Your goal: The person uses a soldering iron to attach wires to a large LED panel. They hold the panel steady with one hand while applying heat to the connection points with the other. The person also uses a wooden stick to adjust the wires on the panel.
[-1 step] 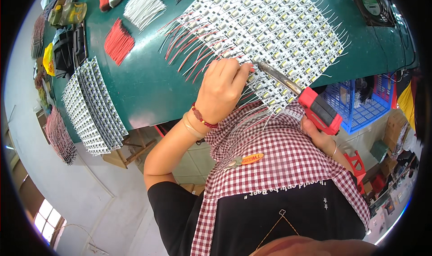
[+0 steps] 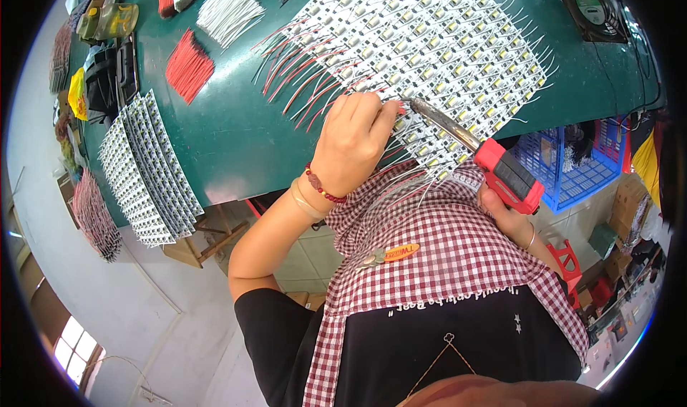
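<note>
A large panel of white circuit boards point(image 2: 429, 42) with rows of small yellowish parts lies on the green table, its near corner over the edge by my apron. Red and dark wires point(image 2: 304, 95) fringe its left side. My left hand point(image 2: 354, 138) rests over that side, thumb and fingers pinched on what looks like a thin wire, mostly hidden by the fingers. My right hand point(image 2: 504, 214) is closed around the red and black handle of a soldering iron point(image 2: 509, 178), partly hidden beneath it. The iron's metal tip meets the panel just beside my left fingertips.
Bundles of red wires point(image 2: 189, 67) and white wires point(image 2: 229, 12) lie on the green table point(image 2: 236, 135). Stacked circuit panels point(image 2: 150, 171) overhang its left edge. A black fan point(image 2: 590, 10) stands at the far right. A blue plastic crate point(image 2: 572, 163) sits below the table's right side.
</note>
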The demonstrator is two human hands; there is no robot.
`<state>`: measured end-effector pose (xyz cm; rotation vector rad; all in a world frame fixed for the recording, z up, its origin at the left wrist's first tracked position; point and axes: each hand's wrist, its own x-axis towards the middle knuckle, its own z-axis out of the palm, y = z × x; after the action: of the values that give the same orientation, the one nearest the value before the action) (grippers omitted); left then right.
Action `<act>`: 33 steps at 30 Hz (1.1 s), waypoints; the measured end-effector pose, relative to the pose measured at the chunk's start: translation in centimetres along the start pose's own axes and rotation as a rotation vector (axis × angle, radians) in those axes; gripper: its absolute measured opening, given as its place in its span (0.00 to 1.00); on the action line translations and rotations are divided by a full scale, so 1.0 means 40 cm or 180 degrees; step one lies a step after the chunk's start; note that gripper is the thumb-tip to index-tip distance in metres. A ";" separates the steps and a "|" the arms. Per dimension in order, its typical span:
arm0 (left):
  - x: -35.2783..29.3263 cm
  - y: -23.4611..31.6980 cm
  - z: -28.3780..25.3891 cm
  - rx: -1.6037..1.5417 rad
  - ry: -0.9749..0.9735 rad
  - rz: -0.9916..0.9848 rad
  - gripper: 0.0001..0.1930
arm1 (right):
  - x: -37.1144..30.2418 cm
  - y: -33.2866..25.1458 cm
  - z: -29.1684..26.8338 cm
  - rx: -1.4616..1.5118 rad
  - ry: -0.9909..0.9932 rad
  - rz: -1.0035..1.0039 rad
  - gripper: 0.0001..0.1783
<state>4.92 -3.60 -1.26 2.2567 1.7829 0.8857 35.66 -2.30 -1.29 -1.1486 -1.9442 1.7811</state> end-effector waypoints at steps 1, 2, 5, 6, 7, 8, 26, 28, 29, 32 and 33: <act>0.001 -0.001 0.000 0.0010 -0.0047 0.0002 0.13 | -0.004 0.013 0.000 0.0032 -0.0013 0.0039 0.20; 0.002 -0.001 0.000 0.0020 -0.0093 0.0006 0.13 | -0.007 0.015 0.000 0.0067 -0.0018 0.0074 0.19; 0.003 0.003 -0.003 0.0088 -0.0085 -0.0002 0.13 | -0.015 0.012 -0.002 0.0187 -0.0030 0.0161 0.19; 0.002 0.003 -0.003 0.0078 -0.0064 -0.0006 0.13 | -0.018 0.011 -0.003 0.0236 -0.0026 0.0183 0.19; 0.002 0.003 0.000 0.0070 -0.0046 -0.0002 0.13 | -0.023 0.016 -0.002 0.0306 -0.0006 0.0197 0.18; 0.001 0.004 0.001 0.0063 -0.0027 0.0002 0.13 | -0.024 0.014 -0.003 0.0356 0.0010 0.0193 0.18; -0.011 0.035 -0.011 0.0465 0.0035 0.0203 0.12 | -0.050 0.023 0.000 0.0613 0.0113 0.0334 0.23; -0.022 0.031 0.002 0.0357 -0.0116 0.0147 0.10 | -0.059 0.035 -0.007 0.0343 0.0032 0.0329 0.23; -0.024 0.033 0.006 0.0308 -0.0135 0.0122 0.09 | -0.062 0.040 -0.010 0.0205 -0.0009 0.0331 0.23; -0.019 0.034 0.003 0.0270 -0.0210 0.0098 0.09 | -0.064 0.047 -0.009 0.0286 0.0067 0.0270 0.19; -0.019 0.033 0.002 0.0283 -0.0223 0.0096 0.09 | -0.062 0.050 -0.005 0.0288 0.0110 0.0276 0.16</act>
<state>6.00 -4.66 -1.01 2.3436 1.7967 0.7365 38.16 -4.01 -2.34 -1.2418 -1.8006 1.8594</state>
